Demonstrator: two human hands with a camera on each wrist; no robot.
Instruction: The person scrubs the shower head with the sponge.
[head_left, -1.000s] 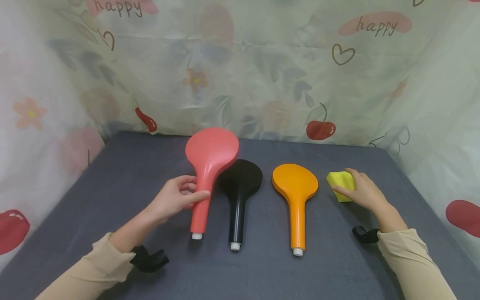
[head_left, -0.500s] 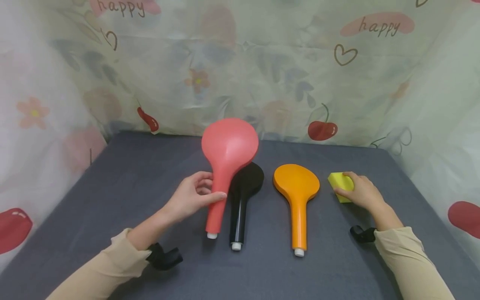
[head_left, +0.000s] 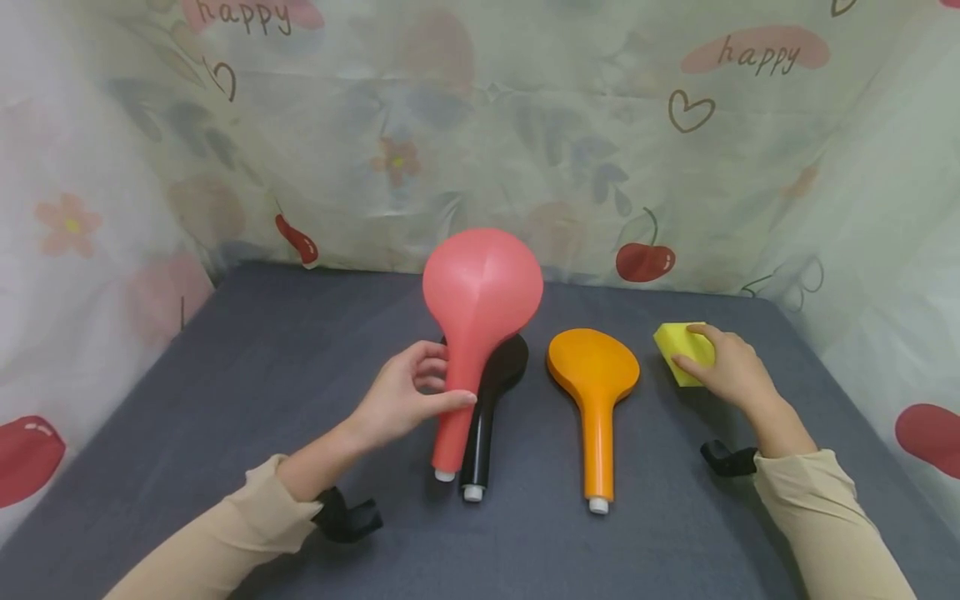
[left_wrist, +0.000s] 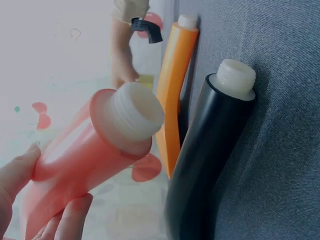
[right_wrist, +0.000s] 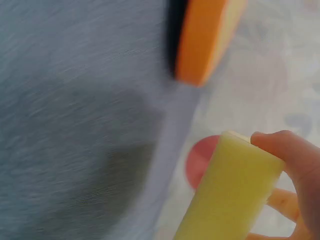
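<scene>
Grey-clothed table (head_left: 525, 550) in head view, printed curtain (head_left: 510, 117) behind, "happy" legible near eleven and two. Pink paddle (head_left: 482, 283) at one o'clock from left hand (head_left: 401, 396), handle (head_left: 452, 437) clasped by thumb and fingers; yellow block (head_left: 681, 348) at ten from right hand (head_left: 735, 371), pinched. Left wrist: black paddle (left_wrist: 205, 140) at four. Right wrist: blurred, apparently orange paddle (right_wrist: 202, 40) at one.

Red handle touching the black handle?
Apart. They overlap in the head view, but the left wrist view shows the orange paddle and patterned backdrop through the gap between red handle and black handle.
</scene>
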